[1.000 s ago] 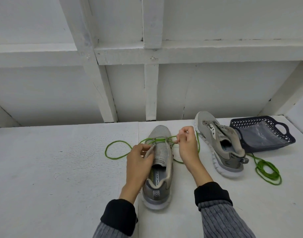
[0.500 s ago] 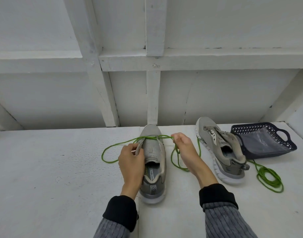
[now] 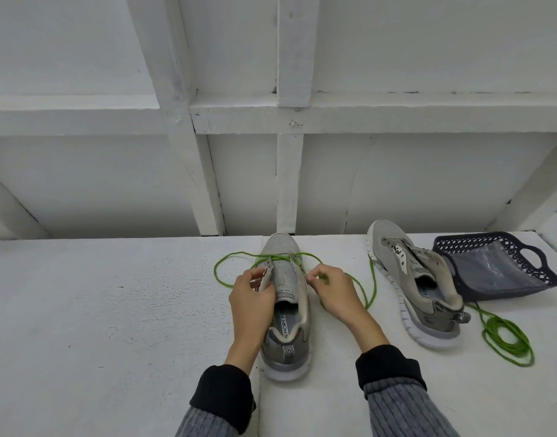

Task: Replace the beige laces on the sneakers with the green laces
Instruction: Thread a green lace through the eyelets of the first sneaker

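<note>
A grey sneaker (image 3: pixel 286 298) stands toe-away in front of me on the white table. A green lace (image 3: pixel 239 255) crosses its lowest eyelets and loops out to both sides. My left hand (image 3: pixel 252 298) pinches the left eyelet flap of the sneaker. My right hand (image 3: pixel 332 290) pinches the green lace against the shoe's right side. The second grey sneaker (image 3: pixel 416 282) lies to the right with no lace in it. Another green lace (image 3: pixel 507 340) sits coiled on the table right of that shoe.
A dark blue plastic basket (image 3: pixel 539 280) with a clear bag inside leans at the far right. White wooden framing and wall panels rise behind the table's far edge (image 3: pixel 113 239).
My right hand has moved in against the shoe's right eyelet side with the lace. My left hand has slid up onto the left flap. The lace loops have shifted slightly.
</note>
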The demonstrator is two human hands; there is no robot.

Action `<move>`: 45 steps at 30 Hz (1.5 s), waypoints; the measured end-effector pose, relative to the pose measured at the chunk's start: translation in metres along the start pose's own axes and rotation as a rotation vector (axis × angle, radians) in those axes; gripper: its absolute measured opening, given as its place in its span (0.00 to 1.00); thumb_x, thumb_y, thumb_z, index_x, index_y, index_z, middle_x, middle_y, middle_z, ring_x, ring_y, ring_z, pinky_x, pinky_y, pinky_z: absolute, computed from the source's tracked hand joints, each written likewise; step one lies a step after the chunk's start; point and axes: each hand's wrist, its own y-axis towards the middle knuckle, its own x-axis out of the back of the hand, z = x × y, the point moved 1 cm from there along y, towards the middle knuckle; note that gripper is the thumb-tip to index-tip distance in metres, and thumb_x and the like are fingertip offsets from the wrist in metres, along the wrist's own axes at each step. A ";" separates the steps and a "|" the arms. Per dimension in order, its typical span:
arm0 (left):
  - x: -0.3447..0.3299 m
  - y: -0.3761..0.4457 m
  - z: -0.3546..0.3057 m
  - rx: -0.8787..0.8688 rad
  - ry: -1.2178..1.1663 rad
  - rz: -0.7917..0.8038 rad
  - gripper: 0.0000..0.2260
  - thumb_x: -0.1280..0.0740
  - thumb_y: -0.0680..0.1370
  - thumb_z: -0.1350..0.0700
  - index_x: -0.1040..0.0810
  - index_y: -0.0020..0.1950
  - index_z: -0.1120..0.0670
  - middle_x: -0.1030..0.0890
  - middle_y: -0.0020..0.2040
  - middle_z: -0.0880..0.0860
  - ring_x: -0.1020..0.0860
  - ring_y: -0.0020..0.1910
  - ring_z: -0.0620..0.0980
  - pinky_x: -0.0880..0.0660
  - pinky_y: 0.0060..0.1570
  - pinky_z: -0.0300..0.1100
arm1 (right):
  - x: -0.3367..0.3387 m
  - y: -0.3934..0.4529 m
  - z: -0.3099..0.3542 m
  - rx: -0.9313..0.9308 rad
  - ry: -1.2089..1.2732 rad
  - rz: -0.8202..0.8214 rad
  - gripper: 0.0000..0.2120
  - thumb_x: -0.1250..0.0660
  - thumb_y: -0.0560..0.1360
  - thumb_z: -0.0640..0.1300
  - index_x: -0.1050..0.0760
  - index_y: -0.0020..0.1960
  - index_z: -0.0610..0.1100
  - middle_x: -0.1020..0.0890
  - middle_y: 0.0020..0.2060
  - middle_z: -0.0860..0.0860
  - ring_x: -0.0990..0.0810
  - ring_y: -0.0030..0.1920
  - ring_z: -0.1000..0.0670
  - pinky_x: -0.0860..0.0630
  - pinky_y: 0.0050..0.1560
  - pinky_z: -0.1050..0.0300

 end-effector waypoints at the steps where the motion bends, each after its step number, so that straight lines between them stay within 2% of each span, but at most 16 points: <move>1: 0.000 0.000 0.000 0.014 -0.010 0.008 0.08 0.30 0.76 0.56 0.20 0.54 0.50 0.20 0.52 0.45 0.23 0.51 0.40 0.29 0.46 0.32 | 0.002 0.001 0.003 0.013 0.058 -0.003 0.08 0.36 0.79 0.45 0.25 0.40 0.49 0.20 0.43 0.51 0.24 0.44 0.53 0.32 0.42 0.61; 4: -0.001 0.000 0.000 0.042 -0.021 0.019 0.08 0.31 0.76 0.58 0.21 0.53 0.47 0.21 0.52 0.46 0.24 0.52 0.43 0.31 0.48 0.33 | 0.012 -0.002 0.014 0.037 0.294 -0.095 0.09 0.42 0.82 0.44 0.29 0.43 0.47 0.24 0.45 0.52 0.27 0.46 0.56 0.33 0.44 0.63; 9: -0.001 -0.002 -0.001 0.038 -0.046 0.003 0.09 0.32 0.76 0.59 0.21 0.49 0.45 0.20 0.49 0.42 0.24 0.50 0.37 0.32 0.45 0.30 | 0.018 -0.011 0.023 0.091 0.512 -0.161 0.11 0.47 0.83 0.43 0.34 0.43 0.44 0.17 0.44 0.51 0.20 0.52 0.56 0.30 0.51 0.67; 11: -0.001 -0.002 -0.001 0.047 -0.045 -0.005 0.07 0.32 0.77 0.58 0.20 0.51 0.46 0.20 0.49 0.42 0.24 0.50 0.36 0.32 0.43 0.27 | 0.014 -0.012 0.020 0.111 0.548 -0.153 0.12 0.48 0.84 0.44 0.35 0.44 0.42 0.20 0.33 0.51 0.18 0.42 0.49 0.25 0.52 0.59; 13: -0.001 -0.002 0.000 0.051 -0.053 -0.015 0.07 0.32 0.77 0.58 0.20 0.51 0.47 0.20 0.48 0.42 0.24 0.49 0.36 0.32 0.41 0.26 | 0.010 -0.014 0.016 0.091 0.642 -0.124 0.13 0.47 0.84 0.46 0.36 0.43 0.41 0.32 0.27 0.50 0.29 0.26 0.50 0.21 0.44 0.55; 14: -0.002 -0.002 0.000 0.053 -0.053 -0.020 0.07 0.32 0.77 0.58 0.20 0.51 0.47 0.20 0.48 0.42 0.24 0.49 0.36 0.32 0.41 0.25 | 0.009 -0.014 0.013 0.051 0.663 -0.094 0.13 0.47 0.83 0.47 0.36 0.43 0.42 0.36 0.28 0.49 0.36 0.24 0.52 0.22 0.35 0.57; 15: -0.002 -0.002 0.000 0.055 -0.050 -0.025 0.07 0.33 0.77 0.58 0.19 0.52 0.48 0.19 0.48 0.43 0.24 0.49 0.36 0.32 0.40 0.24 | 0.007 -0.014 0.010 -0.010 0.639 -0.054 0.13 0.46 0.83 0.48 0.36 0.42 0.43 0.37 0.29 0.49 0.40 0.24 0.54 0.27 0.28 0.59; 17: -0.002 -0.001 0.001 0.057 -0.042 -0.031 0.07 0.32 0.77 0.58 0.19 0.53 0.51 0.19 0.49 0.45 0.23 0.48 0.37 0.32 0.38 0.22 | 0.005 -0.013 0.000 -0.162 0.475 0.059 0.12 0.44 0.82 0.49 0.34 0.43 0.45 0.36 0.29 0.49 0.40 0.24 0.56 0.37 0.24 0.62; 20: -0.002 -0.001 0.002 0.052 -0.034 -0.029 0.08 0.32 0.77 0.58 0.18 0.54 0.52 0.18 0.51 0.47 0.23 0.49 0.38 0.31 0.39 0.25 | 0.003 -0.013 -0.012 -0.254 0.105 0.210 0.09 0.44 0.81 0.54 0.29 0.51 0.50 0.28 0.32 0.49 0.33 0.26 0.54 0.37 0.24 0.64; 22: -0.003 0.000 0.002 0.053 -0.034 -0.031 0.08 0.32 0.76 0.59 0.18 0.54 0.52 0.18 0.51 0.47 0.23 0.50 0.39 0.31 0.39 0.24 | 0.001 -0.011 -0.012 -0.212 0.030 0.180 0.11 0.43 0.81 0.56 0.27 0.58 0.54 0.23 0.40 0.50 0.26 0.35 0.52 0.32 0.29 0.64; 24: -0.003 -0.001 0.001 0.054 -0.031 -0.033 0.08 0.32 0.76 0.59 0.18 0.54 0.52 0.18 0.51 0.48 0.23 0.49 0.38 0.31 0.38 0.24 | -0.003 -0.004 -0.008 -0.143 0.043 0.075 0.12 0.41 0.80 0.55 0.25 0.59 0.53 0.24 0.39 0.53 0.26 0.39 0.55 0.32 0.35 0.67; 30: -0.003 -0.001 0.000 0.061 -0.014 -0.036 0.09 0.33 0.76 0.60 0.18 0.55 0.53 0.18 0.51 0.48 0.23 0.48 0.39 0.31 0.38 0.21 | -0.017 0.025 0.002 -0.008 0.061 -0.074 0.05 0.34 0.78 0.44 0.19 0.50 0.47 0.21 0.48 0.48 0.25 0.46 0.53 0.32 0.42 0.68; 34: -0.004 -0.003 -0.002 0.052 0.001 -0.040 0.10 0.35 0.76 0.62 0.19 0.54 0.52 0.18 0.49 0.47 0.23 0.47 0.38 0.31 0.38 0.26 | -0.019 0.023 0.005 -0.071 0.055 -0.067 0.08 0.37 0.78 0.39 0.23 0.41 0.43 0.20 0.41 0.48 0.25 0.42 0.51 0.31 0.39 0.63; 38: -0.005 -0.003 -0.001 0.039 0.006 -0.058 0.10 0.36 0.76 0.61 0.20 0.53 0.52 0.19 0.48 0.48 0.23 0.46 0.41 0.31 0.40 0.31 | -0.017 -0.001 -0.008 -0.272 0.071 -0.047 0.13 0.41 0.75 0.36 0.35 0.32 0.43 0.31 0.29 0.48 0.35 0.30 0.51 0.40 0.30 0.58; 41: -0.005 -0.003 0.001 0.046 0.007 -0.055 0.10 0.36 0.76 0.60 0.20 0.54 0.52 0.19 0.49 0.48 0.23 0.47 0.42 0.30 0.41 0.33 | -0.019 -0.015 -0.021 -0.370 -0.002 -0.009 0.16 0.40 0.73 0.37 0.41 0.30 0.45 0.36 0.27 0.50 0.37 0.29 0.51 0.43 0.29 0.59; 45: -0.004 -0.003 0.001 0.054 0.004 -0.053 0.10 0.36 0.76 0.61 0.20 0.54 0.52 0.19 0.49 0.48 0.23 0.47 0.41 0.31 0.38 0.29 | -0.014 -0.020 -0.021 -0.402 -0.153 0.021 0.14 0.40 0.72 0.36 0.40 0.30 0.45 0.35 0.27 0.51 0.36 0.28 0.52 0.42 0.26 0.61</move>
